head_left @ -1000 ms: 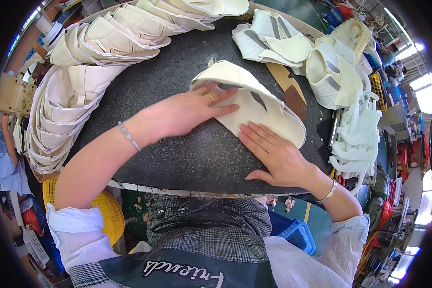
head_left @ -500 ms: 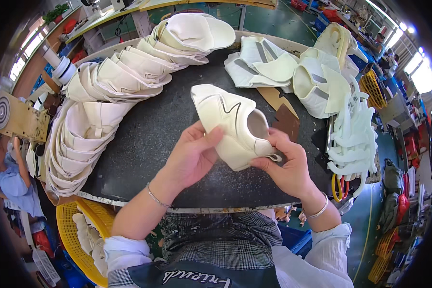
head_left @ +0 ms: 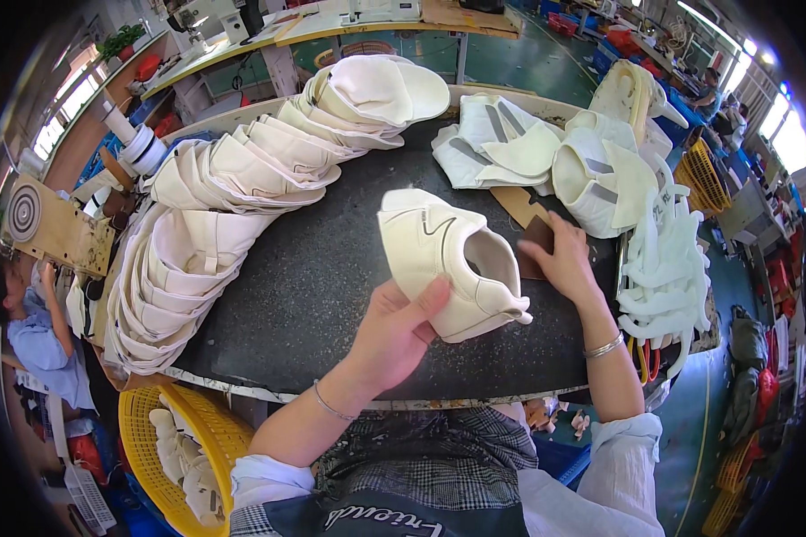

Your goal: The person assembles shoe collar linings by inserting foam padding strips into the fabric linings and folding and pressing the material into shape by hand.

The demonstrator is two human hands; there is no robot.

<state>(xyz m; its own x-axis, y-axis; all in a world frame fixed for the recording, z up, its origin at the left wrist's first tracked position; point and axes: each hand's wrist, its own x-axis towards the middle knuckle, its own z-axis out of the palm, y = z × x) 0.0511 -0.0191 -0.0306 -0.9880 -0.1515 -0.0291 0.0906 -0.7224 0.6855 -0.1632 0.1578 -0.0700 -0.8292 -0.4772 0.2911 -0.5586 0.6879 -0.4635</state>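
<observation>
My left hand is closed on a cream shoe upper, thumb on its near side, and holds it over the dark table. The upper's collar opening faces right, with a small loop at the heel. To the right of it, my right hand is over the edge of a dark brown flat piece on the table, thumb and fingers apart. Part of that piece is hidden by the hand. A tan flat strip lies just beyond it.
Nested stacks of cream uppers line the table's left side. White padded pieces sit at the back right, near pale strap-like pieces. A yellow basket stands below the table's left edge. Another person works at far left.
My right hand has let go of the upper's heel and moved right to the brown piece. My left hand keeps hold of the upper. The whole view has shifted slightly.
</observation>
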